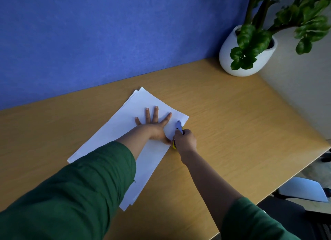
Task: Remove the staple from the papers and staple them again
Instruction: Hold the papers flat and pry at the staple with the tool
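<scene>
A stack of white papers (143, 103) lies slanted on the wooden desk (223, 114). My left hand (154, 125) presses flat on the top sheet with its fingers spread. My right hand (185, 140) grips a small stapler (179, 126) with a pale blue top and a yellow part at its rear. The stapler's nose sits over the papers' right corner, close to my left thumb. No staple can be made out in the paper.
A white pot with a green plant (247, 48) stands at the desk's back right. A blue partition (107, 33) runs along the back edge. The desk's right edge drops to a chair (302, 191) and the floor.
</scene>
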